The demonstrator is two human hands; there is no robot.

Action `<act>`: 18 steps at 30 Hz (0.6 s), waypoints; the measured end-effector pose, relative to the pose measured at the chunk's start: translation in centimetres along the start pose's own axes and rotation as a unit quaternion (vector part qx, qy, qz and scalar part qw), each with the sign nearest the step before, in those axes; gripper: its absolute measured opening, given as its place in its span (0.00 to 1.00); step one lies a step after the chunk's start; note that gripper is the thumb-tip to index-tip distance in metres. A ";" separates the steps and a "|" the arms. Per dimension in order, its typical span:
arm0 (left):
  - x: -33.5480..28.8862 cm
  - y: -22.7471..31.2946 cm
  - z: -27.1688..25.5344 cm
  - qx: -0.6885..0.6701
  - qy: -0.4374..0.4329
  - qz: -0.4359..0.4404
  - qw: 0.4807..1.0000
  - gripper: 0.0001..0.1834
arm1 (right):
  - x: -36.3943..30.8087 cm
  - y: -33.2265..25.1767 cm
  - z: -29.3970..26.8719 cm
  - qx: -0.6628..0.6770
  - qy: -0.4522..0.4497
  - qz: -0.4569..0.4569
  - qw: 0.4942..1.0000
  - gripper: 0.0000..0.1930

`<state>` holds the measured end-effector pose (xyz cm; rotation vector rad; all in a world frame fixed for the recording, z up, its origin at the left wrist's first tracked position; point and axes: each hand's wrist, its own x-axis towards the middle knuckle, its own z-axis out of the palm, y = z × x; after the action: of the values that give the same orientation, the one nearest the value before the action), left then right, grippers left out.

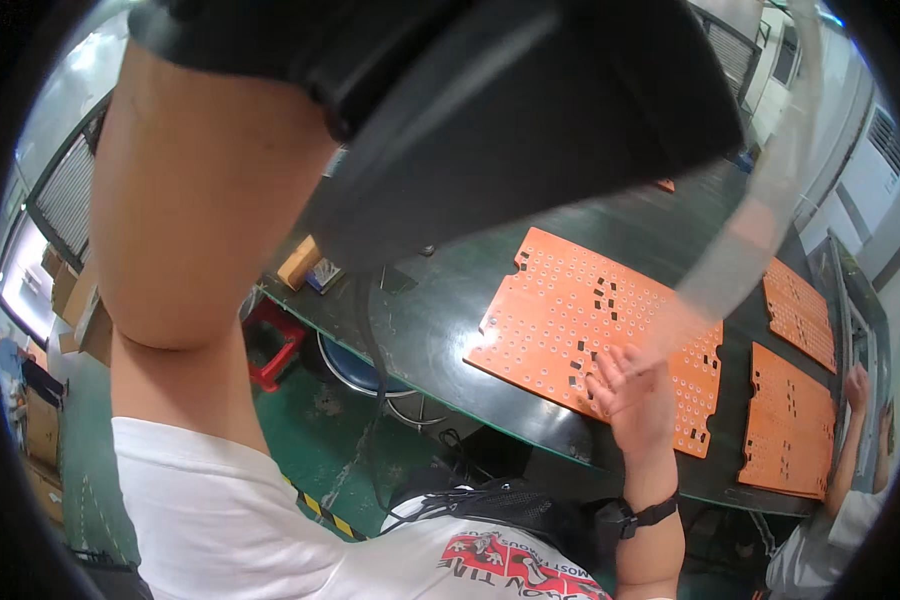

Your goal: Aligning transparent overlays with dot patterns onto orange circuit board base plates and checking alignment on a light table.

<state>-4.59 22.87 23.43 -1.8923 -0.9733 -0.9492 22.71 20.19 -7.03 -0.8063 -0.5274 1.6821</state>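
My right hand point(630, 400) is over the near right part of an orange perforated board point(550, 300), its fingers bent and slightly apart. A blurred, translucent plastic strip point(745, 240) runs from the thumb side of this hand to the upper right edge of the view. The strip narrows where it meets the hand, and the thumb seems to pinch it. The board lies flat on a dark green table point(430, 330) and has rows of small holes and several black pads. My left forearm point(195, 200) rises up the left side. A large black object point(550, 120) crosses the top, and my left hand does not show.
Two more orange boards, one nearer point(785, 425) and one farther point(802, 315), lie at the right. Beside them, a co-worker's arm point(850, 440) reaches in. Under the table edge are a red stool point(275, 345) and a round blue seat point(345, 370). A black cable point(370, 340) hangs down.
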 end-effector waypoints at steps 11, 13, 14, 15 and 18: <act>-7.2 1.9 3.4 -0.058 0.102 0.016 0.993 0.04 | -0.5 -9.3 -6.8 -0.025 0.145 -0.395 0.907 0.12; -8.4 4.1 4.1 -0.070 0.116 0.013 0.991 0.03 | -1.2 -9.3 -6.8 -0.096 0.205 -0.441 0.869 0.12; -10.4 4.9 5.2 -0.334 0.091 -0.134 0.928 0.05 | -1.9 -9.4 -7.0 -0.165 0.260 -0.486 0.818 0.13; -13.3 6.5 6.6 -0.566 0.054 -0.272 0.776 0.07 | -2.6 -9.4 -7.6 -0.234 0.311 -0.522 0.759 0.13; -22.3 10.5 10.1 -0.495 -0.020 -0.450 0.743 0.04 | -4.4 -7.4 -12.3 -0.384 0.375 -0.485 0.690 0.13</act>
<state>-2.33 21.37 -3.06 -2.2054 -1.6739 -2.3818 37.23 17.07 -8.91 -1.3718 -0.8580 0.0104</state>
